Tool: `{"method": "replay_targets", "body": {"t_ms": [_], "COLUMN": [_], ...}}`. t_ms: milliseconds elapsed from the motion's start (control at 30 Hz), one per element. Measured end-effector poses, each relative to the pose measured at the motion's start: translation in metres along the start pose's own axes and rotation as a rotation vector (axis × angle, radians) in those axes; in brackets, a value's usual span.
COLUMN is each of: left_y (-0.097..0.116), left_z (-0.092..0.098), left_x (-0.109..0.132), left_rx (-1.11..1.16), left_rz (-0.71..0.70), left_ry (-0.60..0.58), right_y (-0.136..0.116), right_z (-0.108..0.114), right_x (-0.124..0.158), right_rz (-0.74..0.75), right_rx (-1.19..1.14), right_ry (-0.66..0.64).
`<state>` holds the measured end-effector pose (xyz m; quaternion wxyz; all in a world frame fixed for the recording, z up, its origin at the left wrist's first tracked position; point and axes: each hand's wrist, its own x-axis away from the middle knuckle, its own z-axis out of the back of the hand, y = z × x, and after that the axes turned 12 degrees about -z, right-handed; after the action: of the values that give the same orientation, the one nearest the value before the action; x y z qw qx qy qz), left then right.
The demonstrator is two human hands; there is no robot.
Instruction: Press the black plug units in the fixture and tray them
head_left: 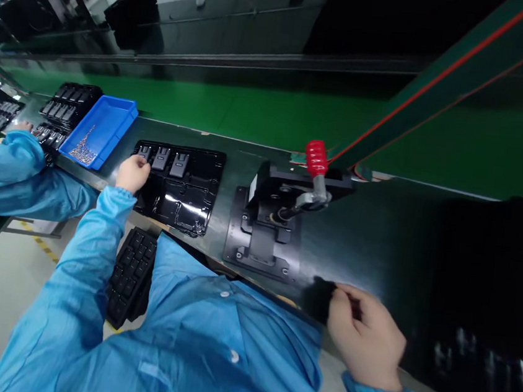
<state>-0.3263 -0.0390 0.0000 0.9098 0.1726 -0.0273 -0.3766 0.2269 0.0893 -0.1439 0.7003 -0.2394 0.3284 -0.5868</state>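
part [319,297] black, blurred, at near edge of table [360,237], pinched in right hand [365,339] | left hand [133,173] curled on tray [195,204] by grey pieces [170,163], grip unclear | press [268,221] between hands | bin [103,126] beside tray

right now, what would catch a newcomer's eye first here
The red handle of the clamp fixture stands out mid-bench, against the green belt. Left of it, a blue bin holds small metal bits, beside the black tray that the left hand touches. The right hand pinches a small black part.
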Motion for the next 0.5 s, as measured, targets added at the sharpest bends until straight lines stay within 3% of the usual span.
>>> {"method": "replay_targets", "body": {"t_ms": [167,333,500], "left_y": [-0.028,-0.039,-0.046], "left_z": [-0.006,-0.01,-0.007], "left_x": [-0.053,-0.072,-0.088], "left_rx": [-0.081,-0.12,-0.089], "left_rz": [0.114,0.12,0.134], "left_ry": [-0.043,-0.093,-0.174], "right_y": [-0.001,0.002,-0.001], "right_z": [-0.003,-0.004,-0.003], "right_x": [0.0,-0.001,0.0], "right_rz": [0.134,0.287,0.329], "right_rx": [0.035,0.024,0.026], "right_ry": [0.002,0.029,0.012]}}
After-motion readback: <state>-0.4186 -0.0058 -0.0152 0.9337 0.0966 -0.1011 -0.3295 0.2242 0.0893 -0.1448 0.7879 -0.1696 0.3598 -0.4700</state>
